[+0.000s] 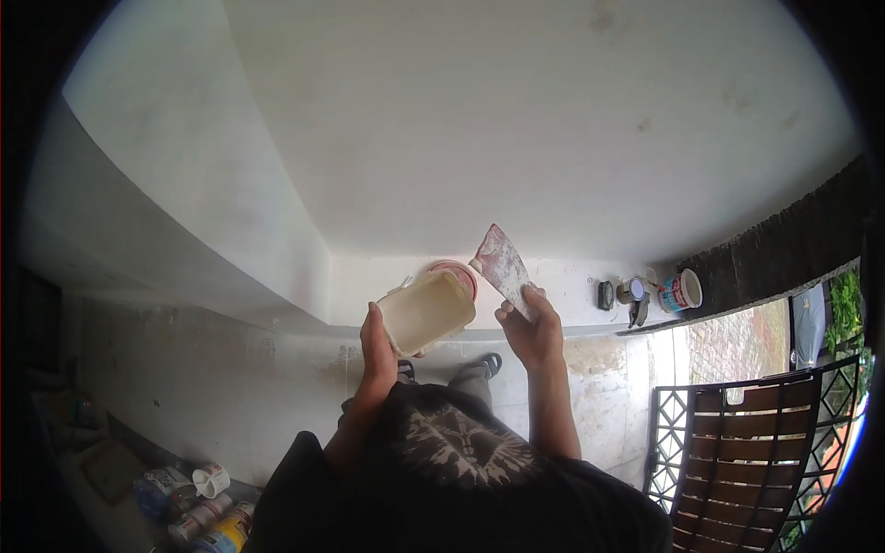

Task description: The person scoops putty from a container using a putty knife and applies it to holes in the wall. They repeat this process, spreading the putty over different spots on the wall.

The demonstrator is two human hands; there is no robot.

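My left hand grips the side of a pale rectangular tub, tilted so that its cream-coloured inside faces me. In my right hand is a flat reddish scraper, smeared with white, its wide end pointing up and away. Scraper and tub are apart, a little gap between them. Behind the tub, partly hidden by it, a round pinkish-red bucket stands on the white ledge by the wall.
A smooth whitish wall rises ahead. Along the ledge to the right are a printed bucket, an open can and a dark object. Paint containers cluster at lower left. A slatted gate stands at lower right.
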